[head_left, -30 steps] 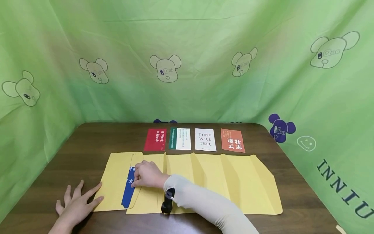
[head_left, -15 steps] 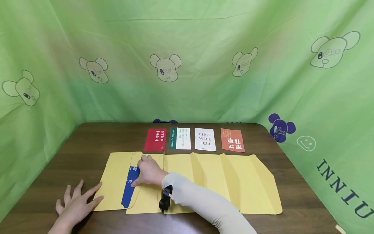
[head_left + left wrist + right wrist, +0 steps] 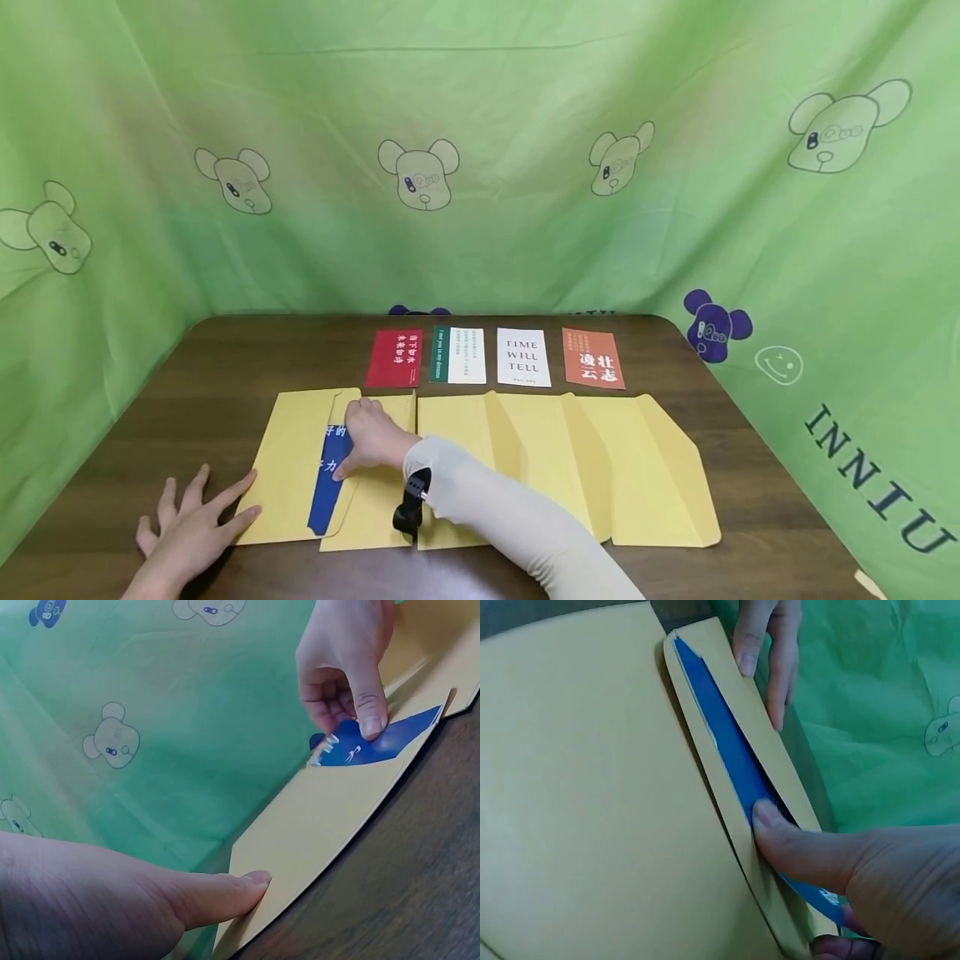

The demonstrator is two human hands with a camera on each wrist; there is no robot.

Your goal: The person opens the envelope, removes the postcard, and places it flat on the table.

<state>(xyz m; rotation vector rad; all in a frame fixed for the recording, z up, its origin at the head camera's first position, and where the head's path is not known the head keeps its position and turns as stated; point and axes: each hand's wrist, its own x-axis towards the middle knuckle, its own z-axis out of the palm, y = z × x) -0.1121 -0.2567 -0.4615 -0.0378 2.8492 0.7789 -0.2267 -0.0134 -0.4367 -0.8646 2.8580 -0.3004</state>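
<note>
A yellow envelope (image 3: pixel 288 467) lies at the left end of the row, with a blue card (image 3: pixel 325 496) bearing white characters partly inside its opening. My right hand (image 3: pixel 375 435) is at the opening; its thumb presses on the card's face and the other fingers curl behind, at the flap side. In the right wrist view, a long strip of the blue card (image 3: pixel 727 742) shows between the envelope body and the flap. My left hand (image 3: pixel 186 529) rests with spread fingers on the table, thumb and index finger touching the envelope's closed left edge.
More yellow envelopes (image 3: pixel 660 483) overlap in a row to the right, flaps open. Behind them lie a red card (image 3: pixel 393 358), a green-and-white card (image 3: pixel 459 357), a white card (image 3: pixel 523 358) and an orange card (image 3: pixel 594 358). A green curtain (image 3: pixel 480 250) stands behind the table.
My right hand's thumb and fingers have spread farther apart along the card and the wrist has shifted slightly left. The left hand, envelope and blue card look nearly the same; the head view drifted a little.
</note>
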